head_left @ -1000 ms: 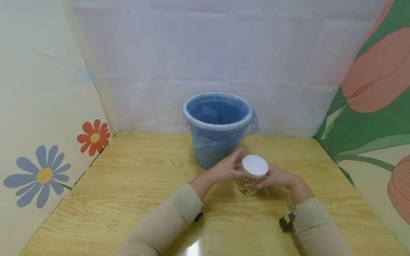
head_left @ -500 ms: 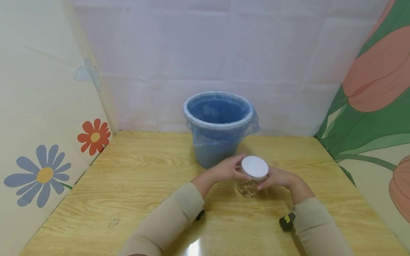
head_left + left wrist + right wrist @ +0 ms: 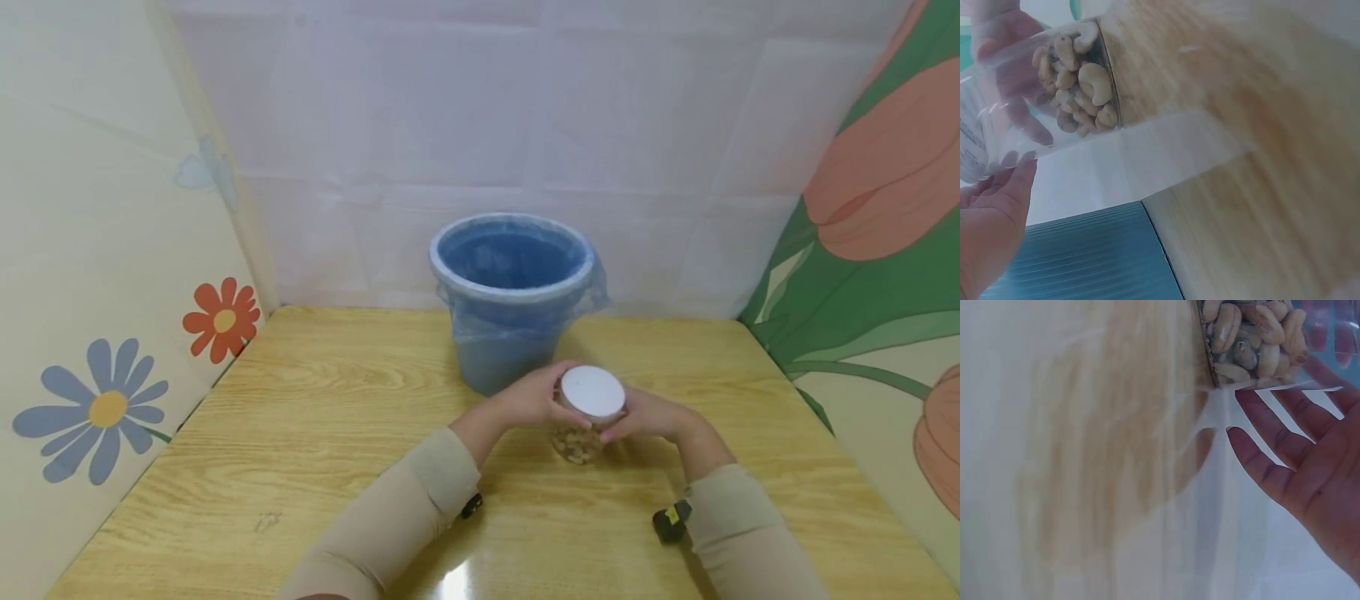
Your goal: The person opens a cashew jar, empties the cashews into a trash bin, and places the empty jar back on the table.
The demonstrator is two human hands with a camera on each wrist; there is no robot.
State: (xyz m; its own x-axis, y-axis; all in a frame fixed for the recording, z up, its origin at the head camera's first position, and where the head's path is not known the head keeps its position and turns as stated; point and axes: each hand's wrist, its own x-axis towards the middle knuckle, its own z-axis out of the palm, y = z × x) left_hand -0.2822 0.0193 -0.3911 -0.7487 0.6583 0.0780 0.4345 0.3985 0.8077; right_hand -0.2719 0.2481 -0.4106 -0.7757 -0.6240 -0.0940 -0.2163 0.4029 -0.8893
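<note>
A clear jar [image 3: 576, 442] with a flat white lid [image 3: 593, 392] stands on the wooden table, in front of the bucket and a little to its right. Cashews [image 3: 1082, 87] fill its lower part, seen through the wall in both wrist views. My left hand [image 3: 531, 400] grips the jar's left side near the lid, thumb toward me. From the opposite side my right hand [image 3: 651, 417] holds it, thumb on the near wall. In the right wrist view, the right fingers [image 3: 1272, 428] reach around the jar's side. The far-side fingertips are hidden in the head view.
A blue bucket [image 3: 487, 358] lined with a thin plastic bag [image 3: 592, 287] stands just behind my left hand. White cloth [image 3: 360, 125] hangs behind the table [image 3: 300, 433]. Flower-printed panels flank both sides.
My left fingers, earlier spread beside the jar, have closed onto it. The jar has shifted very slightly left. The right hand keeps its hold, and the bucket has not moved.
</note>
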